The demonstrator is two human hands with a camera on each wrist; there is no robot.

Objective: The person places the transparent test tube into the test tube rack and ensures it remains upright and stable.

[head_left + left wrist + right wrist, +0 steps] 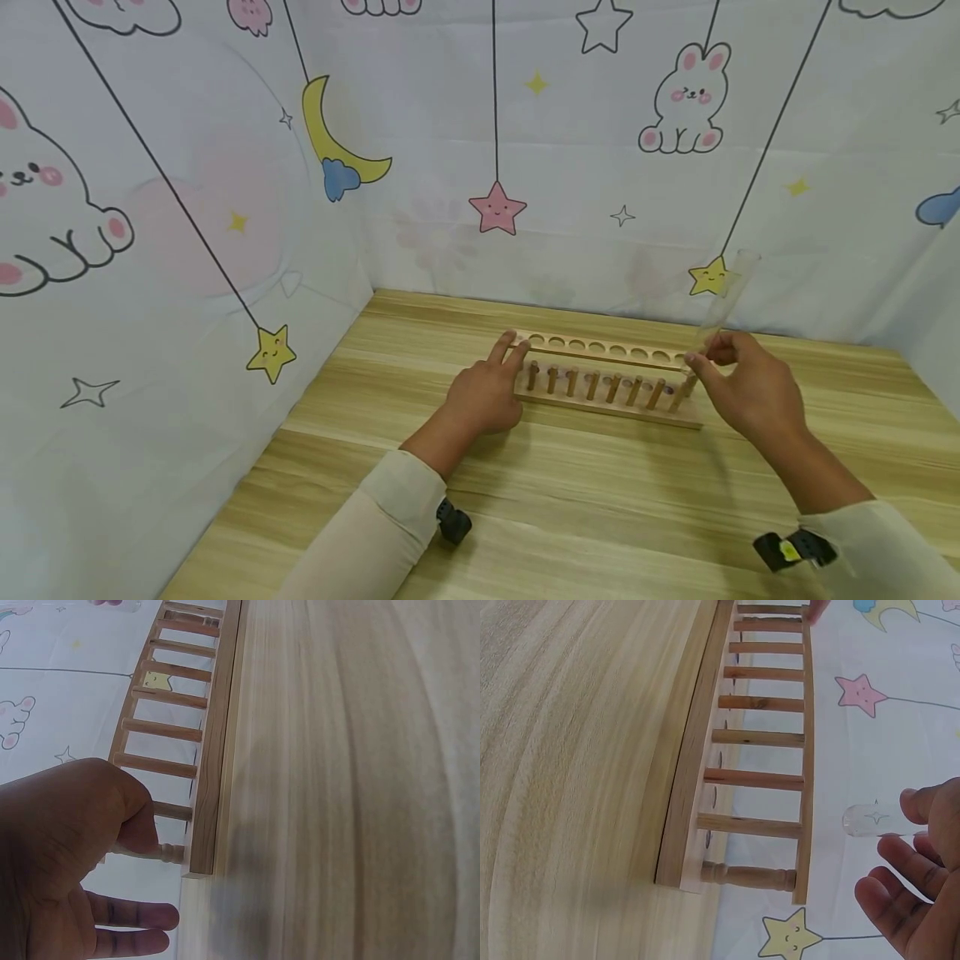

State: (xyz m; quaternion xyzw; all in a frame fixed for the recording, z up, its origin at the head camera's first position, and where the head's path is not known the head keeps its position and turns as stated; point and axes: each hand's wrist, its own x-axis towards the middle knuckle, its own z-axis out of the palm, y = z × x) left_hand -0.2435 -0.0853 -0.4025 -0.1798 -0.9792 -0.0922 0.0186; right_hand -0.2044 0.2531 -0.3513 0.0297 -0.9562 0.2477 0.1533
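Observation:
A wooden test tube rack (pixel 607 407), with a row of round holes along its top rail and upright pegs below, stands on the table. At its left end my left hand (pixel 480 396) holds the rack by the top rail and end post; in the left wrist view two fingers (pixel 135 941) stretch out past the end. Over the right end, my right hand (pixel 761 392) pinches a clear glass test tube (pixel 724 302), tilted in the head view. The tube's rounded bottom (pixel 855 820) shows in the right wrist view, beyond the top rail and apart from it.
The wood-grain table (pixel 570 508) runs back to a white cloth backdrop (pixel 442 108) printed with rabbits, stars and a moon. Another cloth wall stands along the left edge. Both wrists wear black straps (pixel 453 522).

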